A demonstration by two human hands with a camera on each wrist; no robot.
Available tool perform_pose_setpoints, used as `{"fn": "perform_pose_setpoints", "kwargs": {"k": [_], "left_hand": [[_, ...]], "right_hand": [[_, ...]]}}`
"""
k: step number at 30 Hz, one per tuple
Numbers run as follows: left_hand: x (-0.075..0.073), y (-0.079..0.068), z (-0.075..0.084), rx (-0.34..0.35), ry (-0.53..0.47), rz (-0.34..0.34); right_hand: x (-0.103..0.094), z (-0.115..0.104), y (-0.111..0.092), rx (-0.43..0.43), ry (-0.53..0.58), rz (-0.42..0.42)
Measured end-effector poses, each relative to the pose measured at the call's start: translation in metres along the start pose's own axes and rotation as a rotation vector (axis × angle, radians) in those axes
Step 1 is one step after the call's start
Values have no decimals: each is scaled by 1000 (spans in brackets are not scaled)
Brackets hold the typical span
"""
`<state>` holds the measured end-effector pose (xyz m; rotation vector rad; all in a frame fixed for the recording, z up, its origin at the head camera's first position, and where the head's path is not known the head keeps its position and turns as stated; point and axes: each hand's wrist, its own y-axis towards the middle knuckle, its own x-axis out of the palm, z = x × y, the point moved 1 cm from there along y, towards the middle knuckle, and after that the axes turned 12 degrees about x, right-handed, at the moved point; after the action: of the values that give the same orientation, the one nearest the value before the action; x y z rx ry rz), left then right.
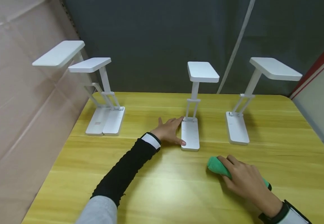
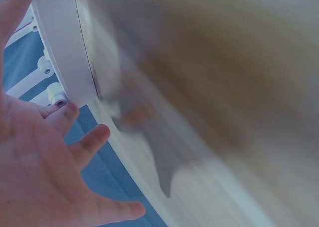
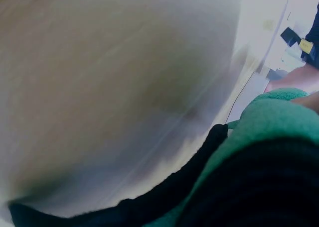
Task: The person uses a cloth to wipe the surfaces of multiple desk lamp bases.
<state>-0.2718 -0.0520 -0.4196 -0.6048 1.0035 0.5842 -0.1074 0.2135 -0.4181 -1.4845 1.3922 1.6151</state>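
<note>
Left of the two hands: left hand (image 1: 169,130) at the middle white stand (image 1: 190,137), fingers straight and fanned wide; thumb on the base's near-left part, a fingertip at its far-left corner by the hinge; left wrist view shows other fingers spread past the base end, touching nothing.

Right hand (image 1: 243,177) has fingers curled round a bunched green cloth (image 1: 217,166), cloth poking out both sides of the grip; it's over the right half of the worktop (image 1: 164,180), nearer the near edge than any stand; can't tell if cloth touches the surface, right wrist view is mostly blur.

Middle stand is upright, a bit right of centre on the worktop, base running toward the near edge, flat top plate up on a jointed arm; right-hand stand (image 1: 237,127) is well apart from it, toward the far right corner, plate angled out to the right; two more, outer left stand (image 1: 96,123) and inner left stand (image 1: 113,121), sit side by side near the far left corner, bases touching or nearly so; dark backdrop (image 1: 156,43) behind the far edge; beige sheet (image 1: 24,109) along the left edge.
</note>
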Motion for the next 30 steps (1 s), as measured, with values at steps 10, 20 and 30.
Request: {"fn": "perform_pose_setpoints", "kwargs": {"k": [10, 20, 30], "left_hand": [[-5, 51, 6, -23, -16, -3], [-15, 58, 8, -52, -28, 36], [-9, 51, 12, 15, 207, 52]], "right_hand": [[-4, 4, -8, 32, -14, -2], [-3, 10, 1, 6, 9, -26], [-9, 24, 3, 15, 7, -51]]}}
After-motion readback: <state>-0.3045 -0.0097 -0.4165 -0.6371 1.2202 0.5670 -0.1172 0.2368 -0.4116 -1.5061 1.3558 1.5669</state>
